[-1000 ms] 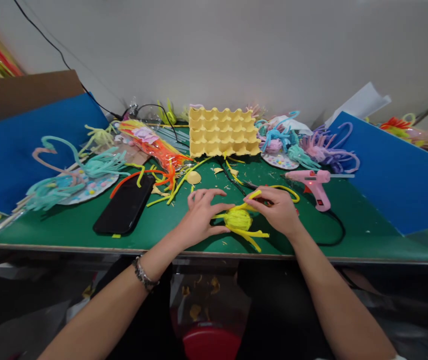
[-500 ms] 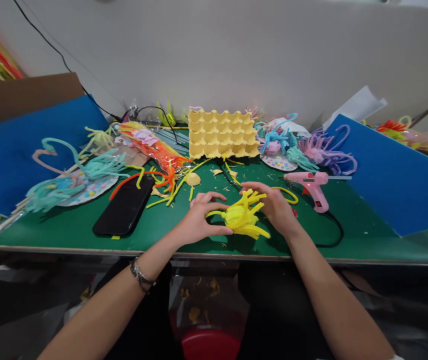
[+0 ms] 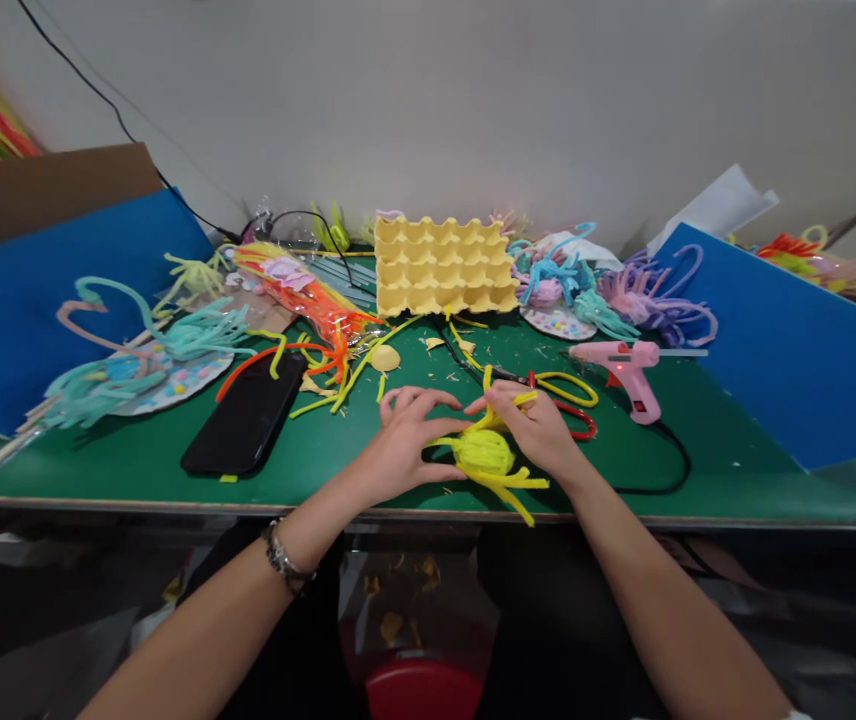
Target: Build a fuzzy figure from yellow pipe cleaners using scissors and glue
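Observation:
A yellow pipe-cleaner figure with a round wound body and loose strands lies low over the front of the green table. My left hand is at its left side, thumb and index finger closed around the body's edge and the thin strand there. At the upper right, my right hand pinches some of its yellow strands. Other strands fan out to the lower right, free of both hands. Scissors with red on the handles lie just beyond my right hand, partly covered by it.
A pink glue gun with its cord rests at the right. A black phone lies left. Behind stand a yellow egg-carton tray and pastel pipe-cleaner pieces. Blue boards flank the table. Yellow scraps are scattered about.
My right hand has moved in and taken hold of the upper strands, pulling them away from the body. The round body is now exposed, and the scissors show more.

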Demonstrator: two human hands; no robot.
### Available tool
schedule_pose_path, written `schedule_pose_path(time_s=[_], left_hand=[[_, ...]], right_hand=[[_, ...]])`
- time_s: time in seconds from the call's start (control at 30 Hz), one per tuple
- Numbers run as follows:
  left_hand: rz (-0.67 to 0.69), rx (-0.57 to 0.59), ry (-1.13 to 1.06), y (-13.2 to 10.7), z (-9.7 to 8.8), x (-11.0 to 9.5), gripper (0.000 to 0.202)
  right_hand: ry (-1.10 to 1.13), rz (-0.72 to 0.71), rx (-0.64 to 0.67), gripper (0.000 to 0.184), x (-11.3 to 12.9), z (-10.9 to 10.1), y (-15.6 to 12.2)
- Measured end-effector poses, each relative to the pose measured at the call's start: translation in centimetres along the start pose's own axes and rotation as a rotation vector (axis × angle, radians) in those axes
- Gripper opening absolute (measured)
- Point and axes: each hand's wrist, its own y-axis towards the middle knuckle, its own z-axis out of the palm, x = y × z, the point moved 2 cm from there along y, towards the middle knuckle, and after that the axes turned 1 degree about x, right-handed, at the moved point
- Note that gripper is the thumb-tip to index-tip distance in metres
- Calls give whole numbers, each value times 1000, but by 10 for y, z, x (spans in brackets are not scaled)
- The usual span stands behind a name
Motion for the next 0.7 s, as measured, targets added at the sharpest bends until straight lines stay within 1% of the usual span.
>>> schedule_pose_path(time_s=[0.07, 0.17, 0.3, 0.4, 0.5, 0.6, 0.7], left_hand=[[-8, 6, -17, 0, 0, 0, 46], [-49, 10, -89, 0, -2, 0, 47], [-68, 5, -203, 1, -5, 2, 47], [-68, -14, -269, 2, -5, 3, 45], [-67, -26, -302, 1, -5, 4, 44], [-59, -9, -312, 1, -4, 3, 43], [-53, -14, -324, 1, -5, 2, 43]], right_hand=[[3, 24, -3, 39, 0, -3, 0], [58, 69, 55, 28, -2, -10, 0], [183, 75, 73, 24, -2, -15, -1], [269, 59, 31, 24, -2, -16, -2], [322, 74, -5, 24, -2, -15, -2], [336, 101, -15, 23, -1, -13, -2], [308, 74, -101, 24, 0, -11, -3]])
